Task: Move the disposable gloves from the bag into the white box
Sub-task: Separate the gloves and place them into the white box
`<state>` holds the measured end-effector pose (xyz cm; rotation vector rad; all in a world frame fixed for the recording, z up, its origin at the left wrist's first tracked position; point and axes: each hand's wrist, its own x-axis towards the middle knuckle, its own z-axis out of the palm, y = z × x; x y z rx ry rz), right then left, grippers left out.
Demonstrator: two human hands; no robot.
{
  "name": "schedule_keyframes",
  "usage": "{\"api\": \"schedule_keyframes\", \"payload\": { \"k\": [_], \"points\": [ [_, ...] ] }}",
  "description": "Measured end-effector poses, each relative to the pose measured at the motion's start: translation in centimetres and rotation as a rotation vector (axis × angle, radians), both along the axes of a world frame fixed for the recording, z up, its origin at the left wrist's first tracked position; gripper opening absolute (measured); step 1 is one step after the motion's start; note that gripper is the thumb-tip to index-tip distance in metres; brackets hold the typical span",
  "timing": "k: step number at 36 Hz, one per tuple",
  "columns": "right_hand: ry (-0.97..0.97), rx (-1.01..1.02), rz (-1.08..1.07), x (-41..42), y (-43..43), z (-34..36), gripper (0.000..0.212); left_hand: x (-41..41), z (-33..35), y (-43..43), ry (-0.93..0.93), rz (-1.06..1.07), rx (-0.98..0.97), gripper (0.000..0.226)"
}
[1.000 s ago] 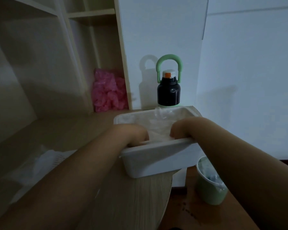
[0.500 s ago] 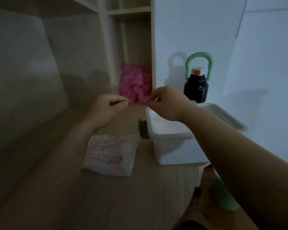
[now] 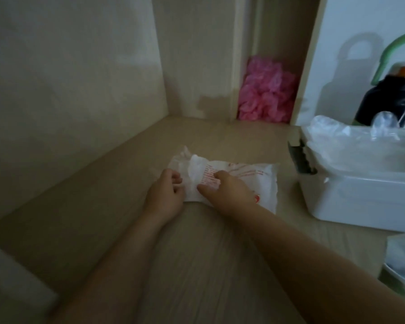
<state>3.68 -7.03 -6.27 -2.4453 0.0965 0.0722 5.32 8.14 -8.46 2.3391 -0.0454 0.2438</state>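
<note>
The bag, white with red print, lies flat on the wooden desk at mid-frame. Its mouth faces 9 o'clock, and a wad of clear disposable gloves bulges out of it there.

The left hand sits at the bag's 9 o'clock end, fingers curled in against the open edge and gripping it. The right hand lies on top of the bag, fingers bent down onto the printed face, thumb reaching toward the wad. Whether it pinches anything I cannot tell. The 2 hands are close together but not touching.

At 3 o'clock from the bag, near but apart, stands the white box, open. A loose heap of clear film fills it and rises above its rim.

Behind the box, at 2 o'clock, stands 1 black bottle with a green loop handle. At 1 o'clock, in a narrow shelf bay, sits a pink pile. At 4 o'clock, a green cup is cut by the frame edge, its contents blurred.
</note>
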Motion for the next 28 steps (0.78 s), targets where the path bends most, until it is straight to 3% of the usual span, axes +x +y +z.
{"api": "schedule_keyframes", "payload": {
  "k": [5,8,13,20,24,28],
  "points": [
    [-0.055,-0.062,-0.012,1.1,-1.0,-0.8,0.030,0.5,-0.4,-1.2,-0.039,-0.039,0.203,0.039],
    [-0.147,-0.079,-0.036,0.9,-2.2,-1.9,0.032,0.8,-0.8,-1.7,-0.093,-0.001,0.305,0.033],
    [-0.227,-0.016,-0.043,0.7,-3.0,-2.4,0.032,0.7,-0.7,-1.9,-0.116,0.034,0.255,0.022],
    [-0.225,0.012,-0.039,0.2,-3.8,-1.4,0.031,0.0,0.5,-2.1,-0.177,0.046,-0.061,0.007],
    [-0.238,-0.038,-0.021,-0.1,-4.6,-0.3,0.031,-0.1,2.3,-2.3,-0.220,-0.001,-0.371,0.005],
    [-0.194,-0.119,-0.013,-0.2,-5.2,0.4,0.031,-0.5,4.6,-2.8,-0.392,0.047,-0.525,0.007]
  ]
}}
